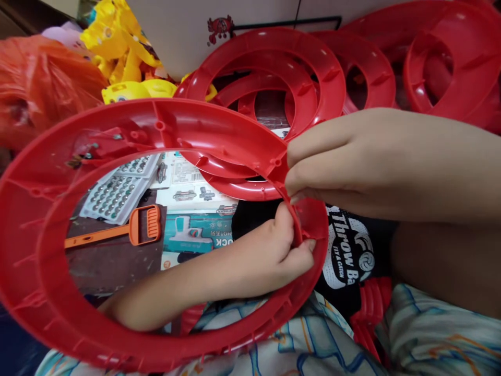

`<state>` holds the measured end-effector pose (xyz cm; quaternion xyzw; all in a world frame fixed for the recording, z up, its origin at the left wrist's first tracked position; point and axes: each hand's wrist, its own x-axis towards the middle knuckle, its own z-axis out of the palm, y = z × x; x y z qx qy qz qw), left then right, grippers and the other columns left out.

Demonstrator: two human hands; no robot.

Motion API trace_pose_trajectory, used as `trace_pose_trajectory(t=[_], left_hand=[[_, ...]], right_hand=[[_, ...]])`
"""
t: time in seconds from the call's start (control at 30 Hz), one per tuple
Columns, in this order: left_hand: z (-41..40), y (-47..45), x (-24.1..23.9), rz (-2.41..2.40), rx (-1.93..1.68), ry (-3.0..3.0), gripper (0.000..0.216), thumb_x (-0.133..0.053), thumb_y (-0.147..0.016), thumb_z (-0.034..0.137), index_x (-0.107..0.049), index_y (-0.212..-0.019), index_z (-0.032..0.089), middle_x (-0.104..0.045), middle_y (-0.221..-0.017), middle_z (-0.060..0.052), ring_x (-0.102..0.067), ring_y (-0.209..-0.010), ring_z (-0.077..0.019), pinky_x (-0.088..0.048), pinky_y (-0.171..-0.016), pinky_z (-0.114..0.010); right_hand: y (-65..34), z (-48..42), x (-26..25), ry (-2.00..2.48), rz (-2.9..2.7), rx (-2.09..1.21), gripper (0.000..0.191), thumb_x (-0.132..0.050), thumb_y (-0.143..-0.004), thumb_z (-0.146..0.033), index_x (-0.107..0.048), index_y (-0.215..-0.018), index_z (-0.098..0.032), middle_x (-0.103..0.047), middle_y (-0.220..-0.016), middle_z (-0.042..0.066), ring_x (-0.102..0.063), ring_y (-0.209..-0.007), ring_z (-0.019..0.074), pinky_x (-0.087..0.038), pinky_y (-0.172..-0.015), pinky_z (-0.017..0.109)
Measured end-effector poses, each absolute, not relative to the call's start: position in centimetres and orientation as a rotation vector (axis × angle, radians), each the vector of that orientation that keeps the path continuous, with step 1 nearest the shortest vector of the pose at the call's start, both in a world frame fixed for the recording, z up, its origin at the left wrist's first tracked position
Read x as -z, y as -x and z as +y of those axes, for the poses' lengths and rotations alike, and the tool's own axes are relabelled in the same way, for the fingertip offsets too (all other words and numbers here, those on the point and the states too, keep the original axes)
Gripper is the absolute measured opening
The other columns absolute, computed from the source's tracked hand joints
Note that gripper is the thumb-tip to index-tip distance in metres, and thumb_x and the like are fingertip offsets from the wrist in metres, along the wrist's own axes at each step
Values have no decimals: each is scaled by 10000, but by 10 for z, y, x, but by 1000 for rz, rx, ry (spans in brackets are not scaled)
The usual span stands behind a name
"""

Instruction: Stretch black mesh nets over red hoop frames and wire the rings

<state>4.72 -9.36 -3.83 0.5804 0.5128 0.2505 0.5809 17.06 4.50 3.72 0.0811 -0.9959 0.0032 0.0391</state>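
Observation:
A large red plastic ring (23, 224) tilts in front of me with its ribbed underside showing. Screw posts and a small fitting with metal ends (102, 146) sit inside its upper left part. My left hand (279, 253) reaches through the ring's opening and is closed around the inner edge of the right side, thumb on the underside. Just above it, my right hand (352, 164) pinches the ring's upper right section with curled fingers. The right fingertips are partly hidden behind the rim.
More red rings (282, 44) stand behind, against a white box (176, 31). Yellow plastic toys (117, 36) and an orange bag (43, 89) lie at the left. Through the ring appear a tray of small silvery balls (113, 196), an orange plastic tool (144, 224) and printed packaging (191, 230).

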Motion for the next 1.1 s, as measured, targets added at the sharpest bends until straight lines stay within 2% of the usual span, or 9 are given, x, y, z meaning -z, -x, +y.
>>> trace_pose_trajectory(t=[0.17,0.3,0.4,0.5,0.63,0.77,0.9,1.0,1.1], left_hand=[[-97,-49,45,1154,-654,-1269,344,-494,-944,422,-374,-1148,172,-634,-991,-80,-626,-894,-218,-524,-821,-375],[-100,-59,54,924,-985,-988,335,-566,-936,375,-407,-1177,206,-639,-1027,-44,-634,-948,-160,-537,-857,-285],[-99,-66,60,803,-1168,-844,277,-557,-947,360,-386,-1112,217,-616,-878,8,-624,-769,-104,-539,-695,-210],[-97,-66,65,873,-1224,-910,273,-505,-967,439,-362,-1083,237,-511,-729,65,-498,-555,-68,-443,-514,-179],[-95,-61,67,1146,-1251,-1161,210,-472,-983,408,-410,-1045,217,-549,-867,16,-533,-706,-94,-474,-654,-230],[-94,-57,63,1160,-1220,-1345,117,-452,-971,270,-388,-1036,196,-587,-944,-23,-567,-835,-130,-483,-753,-266],[-94,-55,57,1171,-1186,-1392,136,-455,-949,229,-391,-1056,174,-608,-1021,-60,-581,-930,-149,-485,-840,-292],[-95,-55,57,1155,-1186,-1321,127,-475,-956,265,-410,-1032,187,-618,-1020,-42,-587,-917,-141,-483,-823,-282],[-94,-59,60,1139,-1266,-1156,151,-524,-944,300,-429,-1006,200,-633,-1084,-35,-591,-939,-141,-477,-811,-275]], right_hand=[[-171,46,-36,-132,-3056,-26,621,-144,-1051,-323,-633,-707,-157,-530,-754,-37,-410,-667,51,-332,-648,274],[-172,46,-36,-108,-3011,-132,558,-227,-1051,-318,-651,-732,-146,-553,-777,-33,-413,-676,51,-369,-718,276],[-172,46,-35,-142,-2977,-170,541,-251,-1049,-286,-641,-707,-134,-539,-761,-25,-386,-647,54,-364,-710,282],[-172,44,-36,-141,-2967,-118,549,-216,-1052,-259,-635,-717,-136,-521,-761,-27,-355,-642,55,-351,-712,275],[-173,42,-37,-114,-2945,-88,574,-188,-1059,-286,-616,-703,-146,-457,-719,-33,-299,-629,67,-323,-685,270],[-174,41,-37,-179,-2953,-193,565,-206,-1059,-338,-619,-717,-158,-405,-696,-52,-270,-611,68,-309,-681,261],[-173,42,-35,-185,-2946,-184,541,-256,-1056,-309,-580,-651,-153,-345,-674,-52,-235,-597,73,-267,-636,281],[-173,42,-35,-188,-2946,-163,541,-283,-1051,-313,-591,-637,-149,-364,-681,-43,-239,-594,72,-257,-617,289],[-172,44,-35,-186,-2961,-152,599,-227,-1059,-367,-614,-654,-154,-419,-688,-41,-275,-601,63,-300,-645,267]])
